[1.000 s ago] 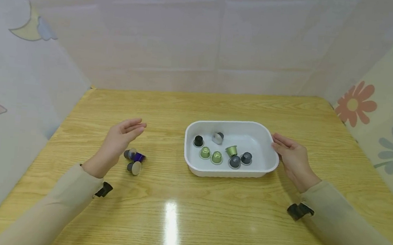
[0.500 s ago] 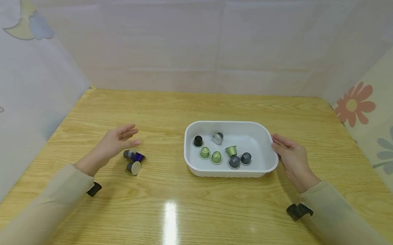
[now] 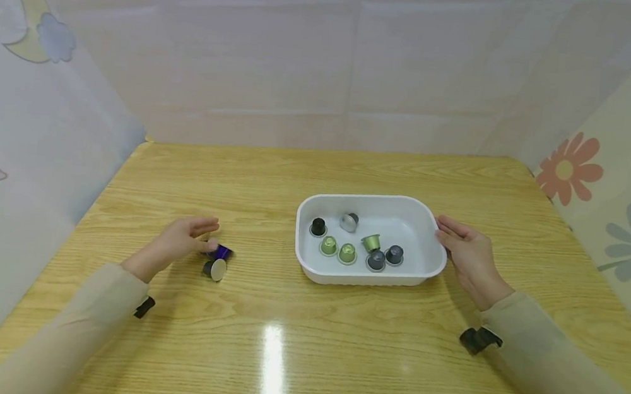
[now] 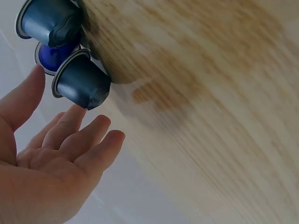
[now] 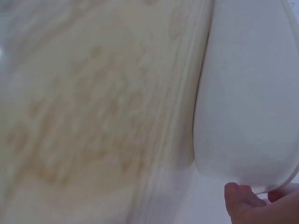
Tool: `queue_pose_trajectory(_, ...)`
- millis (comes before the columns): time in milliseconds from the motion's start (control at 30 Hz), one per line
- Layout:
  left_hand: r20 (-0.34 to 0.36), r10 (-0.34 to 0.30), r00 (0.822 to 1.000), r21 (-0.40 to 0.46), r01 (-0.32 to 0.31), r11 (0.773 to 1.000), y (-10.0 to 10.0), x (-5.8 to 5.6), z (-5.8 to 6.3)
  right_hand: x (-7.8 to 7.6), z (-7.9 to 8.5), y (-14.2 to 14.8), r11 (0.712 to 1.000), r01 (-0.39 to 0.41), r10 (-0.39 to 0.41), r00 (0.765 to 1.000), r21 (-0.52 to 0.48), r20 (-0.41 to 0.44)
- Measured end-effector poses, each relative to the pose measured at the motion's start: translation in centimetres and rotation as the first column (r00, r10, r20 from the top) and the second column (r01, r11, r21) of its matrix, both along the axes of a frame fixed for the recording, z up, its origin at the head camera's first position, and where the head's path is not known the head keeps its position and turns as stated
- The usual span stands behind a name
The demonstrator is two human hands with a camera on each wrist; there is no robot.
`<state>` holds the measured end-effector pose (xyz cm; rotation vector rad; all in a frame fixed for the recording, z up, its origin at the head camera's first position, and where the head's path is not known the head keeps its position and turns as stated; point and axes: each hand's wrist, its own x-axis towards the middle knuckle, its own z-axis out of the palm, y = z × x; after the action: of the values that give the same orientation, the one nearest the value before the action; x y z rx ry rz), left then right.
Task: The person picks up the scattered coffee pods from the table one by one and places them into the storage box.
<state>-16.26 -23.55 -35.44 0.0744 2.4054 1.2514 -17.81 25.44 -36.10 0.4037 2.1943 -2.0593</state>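
Observation:
On the left of the table three coffee capsules lie close together: a purple-blue one [image 3: 222,253], a dark one with a pale lid [image 3: 217,270], and another dark capsule [image 4: 83,80]. My left hand [image 3: 174,243] is right beside them. In the left wrist view its thumb and spread fingers are around the nearest dark capsule with gaps showing; in the head view the hand largely hides that capsule. My right hand [image 3: 471,253] touches the right end of a white tray [image 3: 370,278], fingers fairly straight. In the right wrist view, fingertips [image 5: 231,187] are at the tray's outer wall.
Several capsules lie in the tray, among them green ones [image 3: 347,253], dark grey ones [image 3: 376,260], a black one [image 3: 318,226] and a tipped one with a silvery lid [image 3: 349,222]. The wooden table [image 3: 272,174] meets a pale curtain [image 3: 281,79] behind.
My left hand has drawn back to the left and lowered to the capsules, now covering one of them in the head view. My right hand and the tray stay where they were.

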Motion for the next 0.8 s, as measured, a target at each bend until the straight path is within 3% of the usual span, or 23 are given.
queue_pose_trajectory(333, -0.074, 0.013, 0.997, -0.107, -0.021, 0.994, 0.2, -0.2, -0.7, -0.2, 0.1, 0.0, 0.999, -0.012, 0.011, 1.000, 0.031, 0.010)
queue_pose_trajectory(533, -0.100, 0.065, 0.993, -0.150, -0.079, 0.986, 0.2, -0.3, -0.8, -0.1, -0.1, 0.1, 1.000, -0.010, 0.010, 1.000, 0.026, -0.010)
queue_pose_trajectory(800, -0.104, 0.185, 0.977, -0.018, -0.188, 0.982, 0.7, -0.3, 0.4, 0.0, -0.1, 0.1, 1.000, -0.013, 0.013, 1.000, 0.009, -0.019)
